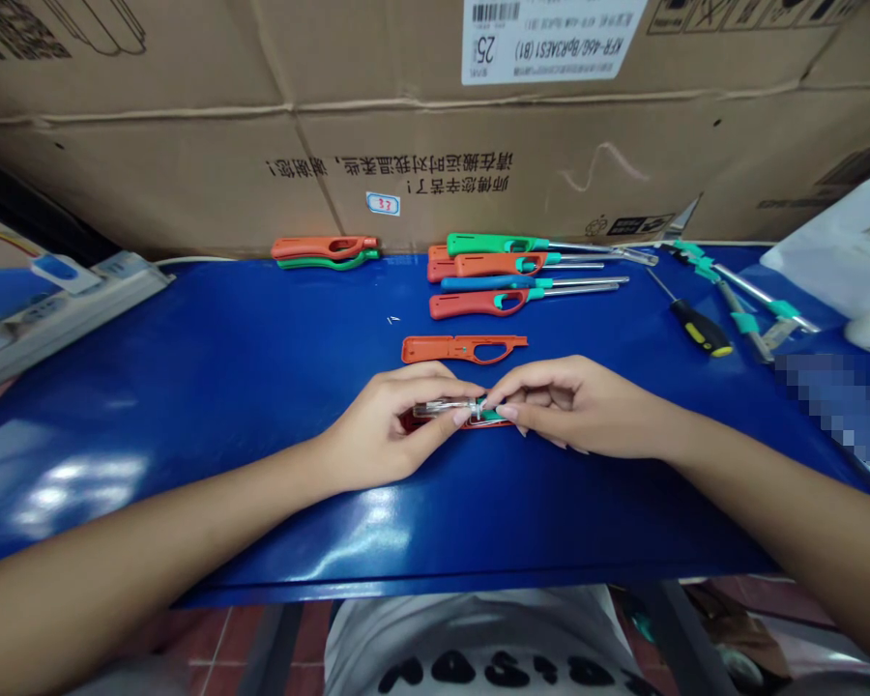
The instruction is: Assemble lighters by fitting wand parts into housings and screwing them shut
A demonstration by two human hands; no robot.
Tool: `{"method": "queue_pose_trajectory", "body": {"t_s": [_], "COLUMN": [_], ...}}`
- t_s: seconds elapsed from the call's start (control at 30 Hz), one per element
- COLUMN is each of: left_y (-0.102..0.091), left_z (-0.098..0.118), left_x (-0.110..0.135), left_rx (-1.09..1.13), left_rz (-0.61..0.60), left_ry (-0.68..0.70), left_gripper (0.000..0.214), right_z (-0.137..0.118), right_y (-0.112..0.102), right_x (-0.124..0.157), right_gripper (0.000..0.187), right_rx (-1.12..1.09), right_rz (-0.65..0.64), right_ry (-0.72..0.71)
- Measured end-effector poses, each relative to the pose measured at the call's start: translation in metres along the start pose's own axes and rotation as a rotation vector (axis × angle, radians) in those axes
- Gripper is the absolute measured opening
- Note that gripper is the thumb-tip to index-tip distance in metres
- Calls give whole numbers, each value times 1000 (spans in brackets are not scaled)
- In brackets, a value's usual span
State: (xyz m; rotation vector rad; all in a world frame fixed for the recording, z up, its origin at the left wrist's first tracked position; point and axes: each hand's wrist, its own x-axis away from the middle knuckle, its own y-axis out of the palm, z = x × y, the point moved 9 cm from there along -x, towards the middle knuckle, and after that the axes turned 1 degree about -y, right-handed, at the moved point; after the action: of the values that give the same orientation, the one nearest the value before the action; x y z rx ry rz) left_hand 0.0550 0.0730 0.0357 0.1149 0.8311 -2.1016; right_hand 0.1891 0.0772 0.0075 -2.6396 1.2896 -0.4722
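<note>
My left hand [377, 430] is closed, thumb and fingers pinching a clear lighter fuel tank [441, 409]. Right of it, my right hand [587, 406] is closed too, its thumb and forefinger pinched at a small green trigger [491, 414] by the tank's end. Beneath these parts lies a red lighter handle half [409, 422], mostly covered by my fingers. A thin pale wire runs along its lower edge. Just beyond my hands, an orange handle half [424, 350] rests with its inside facing up.
Gas lighters with metal barrels [471, 305] lie in a row behind. Handle shells [319, 248] sit back left, and a screwdriver [702, 329] and barrels with green collars [746, 285] lie right. A cardboard box [188, 174] walls the back; a power strip [65, 314] is left.
</note>
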Motion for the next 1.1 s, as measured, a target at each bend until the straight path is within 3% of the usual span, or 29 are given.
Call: {"method": "queue_pose_trajectory", "body": {"t_s": [0.5, 0.87, 1.1], "left_y": [-1, 3, 2], "left_z": [0, -5, -6], "left_x": [0, 3, 2], "left_rx": [28, -1, 2], "left_rz": [32, -9, 9], "left_ry": [19, -4, -17], "left_gripper": [24, 30, 30], "right_z": [3, 5, 7], "right_y": [0, 2, -1], "right_x": [-1, 0, -2], "right_gripper": [24, 22, 24], "right_rx": [48, 50, 78], "right_rz": [-1, -1, 49], "right_ry": [20, 28, 2]}}
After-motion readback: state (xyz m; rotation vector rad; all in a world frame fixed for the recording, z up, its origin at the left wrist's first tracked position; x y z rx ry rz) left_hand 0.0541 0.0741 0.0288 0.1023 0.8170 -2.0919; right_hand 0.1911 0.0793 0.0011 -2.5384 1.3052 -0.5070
